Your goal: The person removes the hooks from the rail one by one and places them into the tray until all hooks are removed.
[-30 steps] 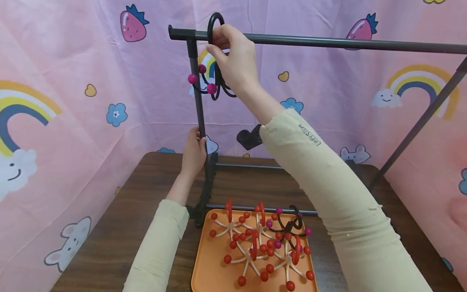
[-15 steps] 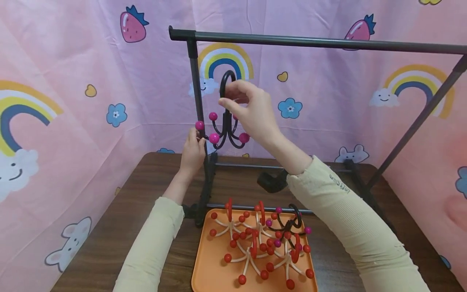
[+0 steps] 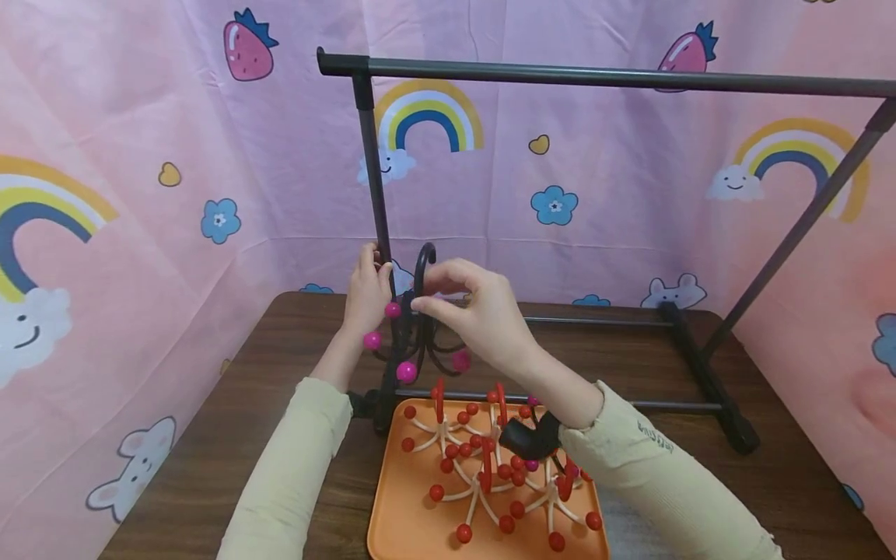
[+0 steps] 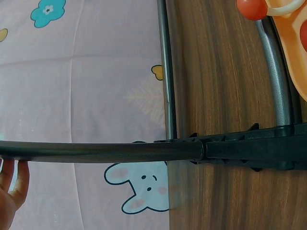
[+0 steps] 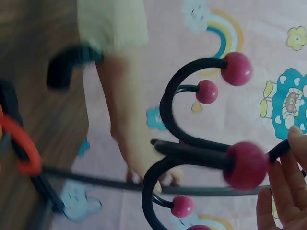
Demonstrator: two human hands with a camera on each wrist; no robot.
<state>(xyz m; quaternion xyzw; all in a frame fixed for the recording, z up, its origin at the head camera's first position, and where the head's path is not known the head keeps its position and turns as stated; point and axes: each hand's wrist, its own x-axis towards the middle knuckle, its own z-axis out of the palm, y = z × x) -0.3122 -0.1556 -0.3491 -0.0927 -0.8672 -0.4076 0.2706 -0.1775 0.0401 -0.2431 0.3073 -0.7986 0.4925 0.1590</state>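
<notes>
My right hand point(image 3: 483, 315) pinches the upper curve of a black multi-arm hanging hook point(image 3: 423, 338) tipped with magenta balls. It hangs upright in front of the rack's left post, above the far edge of an orange tray point(image 3: 395, 517). In the right wrist view, the hook's arms point(image 5: 165, 112) fan out beside the fingers point(image 5: 288, 187). My left hand point(image 3: 366, 294) grips the dark metal post point(image 3: 373, 163) partway up, thumb in front. Several cream hooks with red balls point(image 3: 476, 498) lie in the tray; a second black hook is mostly hidden behind my right forearm.
A top bar point(image 3: 560, 75) spans the dark rack above both hands. Its right leg point(image 3: 791, 241) slants down to a foot point(image 3: 738, 432) on the brown wooden table point(image 3: 266, 373). Patterned cloth point(image 3: 504, 194) surrounds the table. A black wrist mount point(image 3: 528, 437) hangs under my right wrist.
My right hand has carried the black hook down from the top bar, past mid-height, towards the tray's far edge. The left hand stays on the post.
</notes>
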